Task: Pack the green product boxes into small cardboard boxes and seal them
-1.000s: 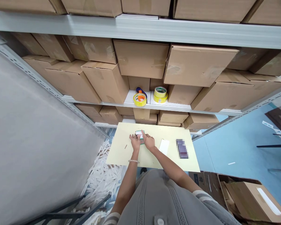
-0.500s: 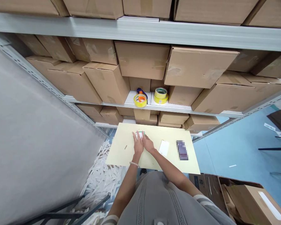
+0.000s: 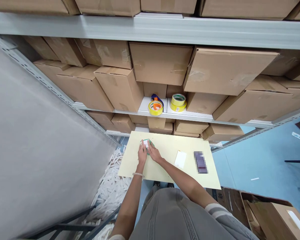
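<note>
A small white item with a green edge point(image 3: 146, 143), perhaps a little box, lies on the pale yellow board point(image 3: 162, 173) near its far left side. My left hand point(image 3: 142, 154) grips its left side, fingers pointing away from me. From the right, my right hand point(image 3: 154, 153) closes on its other side. The fingers partly cover the item, so its exact kind cannot be made out. A white sheet or pad point(image 3: 180, 159) rests on the board right of my hands. Farther right lies a dark, pixelated rectangular object point(image 3: 200, 162).
Shelving ahead holds several cardboard boxes point(image 3: 162, 63). On the middle shelf are a tape dispenser with yellow tape point(image 3: 155, 108) and stacked tape rolls point(image 3: 178, 103). White paper strips point(image 3: 110, 186) cover the floor at left. An open carton point(image 3: 267, 210) stands at lower right.
My hands have moved slightly apart, now at the item's two sides, uncovering more of its white face and green edge. The camera view has shifted a little left.
</note>
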`<action>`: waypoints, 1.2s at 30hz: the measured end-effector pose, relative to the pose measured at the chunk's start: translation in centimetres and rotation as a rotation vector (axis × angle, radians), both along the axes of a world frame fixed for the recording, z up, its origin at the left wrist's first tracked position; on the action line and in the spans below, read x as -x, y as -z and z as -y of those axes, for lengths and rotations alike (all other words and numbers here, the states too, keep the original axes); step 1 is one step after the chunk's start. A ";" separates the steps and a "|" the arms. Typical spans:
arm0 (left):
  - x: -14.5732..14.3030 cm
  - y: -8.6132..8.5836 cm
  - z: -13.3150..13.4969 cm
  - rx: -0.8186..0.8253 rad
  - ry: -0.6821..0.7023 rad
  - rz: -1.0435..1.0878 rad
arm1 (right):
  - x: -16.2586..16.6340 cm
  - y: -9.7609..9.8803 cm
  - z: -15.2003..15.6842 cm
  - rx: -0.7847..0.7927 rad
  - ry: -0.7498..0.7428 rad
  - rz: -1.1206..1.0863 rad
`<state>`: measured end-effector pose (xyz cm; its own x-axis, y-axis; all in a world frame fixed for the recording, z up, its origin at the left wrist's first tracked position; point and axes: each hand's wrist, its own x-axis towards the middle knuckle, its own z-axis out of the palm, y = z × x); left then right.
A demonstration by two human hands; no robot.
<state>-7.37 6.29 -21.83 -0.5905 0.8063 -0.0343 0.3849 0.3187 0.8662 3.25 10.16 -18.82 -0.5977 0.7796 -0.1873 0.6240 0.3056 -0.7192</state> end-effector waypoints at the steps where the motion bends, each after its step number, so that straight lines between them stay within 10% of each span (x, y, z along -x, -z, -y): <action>1: 0.8 -0.2 -0.1 0.006 0.008 -0.028 | 0.7 0.0 -0.2 0.008 -0.004 -0.018; 13: 11.5 -1.1 -2.7 0.072 0.048 -0.225 | 11.1 -1.6 -3.5 -0.053 -0.146 0.143; 30: 8.3 -2.2 -2.2 -0.121 -0.012 -0.056 | 11.6 -2.5 -2.1 -0.286 -0.227 0.484; 36: 6.6 -3.5 -0.8 0.041 -0.058 -0.479 | 10.5 -2.6 -2.0 -0.555 -0.372 0.490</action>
<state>-13.98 7.11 -18.30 -0.5917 0.7752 0.2211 0.7179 0.3820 0.5819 -7.27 12.12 -16.22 -0.7852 0.6032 -0.1402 0.6159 0.7842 -0.0757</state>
